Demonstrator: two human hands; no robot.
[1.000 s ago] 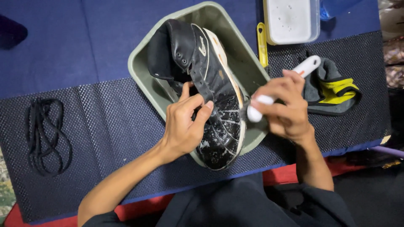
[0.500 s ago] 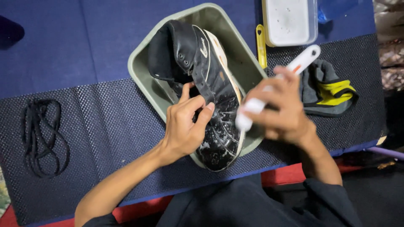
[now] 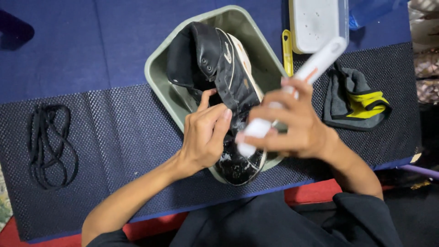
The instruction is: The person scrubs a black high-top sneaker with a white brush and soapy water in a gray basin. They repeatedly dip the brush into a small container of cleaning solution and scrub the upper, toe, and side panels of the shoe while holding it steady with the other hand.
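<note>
The left hand point(image 3: 206, 132) is clasped around the side of a black shoe point(image 3: 224, 87), fingers curled on its upper, thumb raised. The right hand point(image 3: 292, 126) is closed around a white brush point(image 3: 292, 98), whose head is pressed near the shoe's wet toe at 6 o'clock. The shoe lies tilted in a grey-green tub point(image 3: 157, 82) at the middle of a dark mat point(image 3: 114, 137). Scrubbing of the toe is judged to be the step in hand; for the next stroke a firm hold on the shoe is needed. At 1 o'clock a white rectangular box point(image 3: 315, 23) is seen, a yellow stick point(image 3: 287, 50) beside it. At 3 o'clock a grey-and-yellow cloth point(image 3: 356, 98) is laid; at 9 o'clock, black laces point(image 3: 48, 146).
</note>
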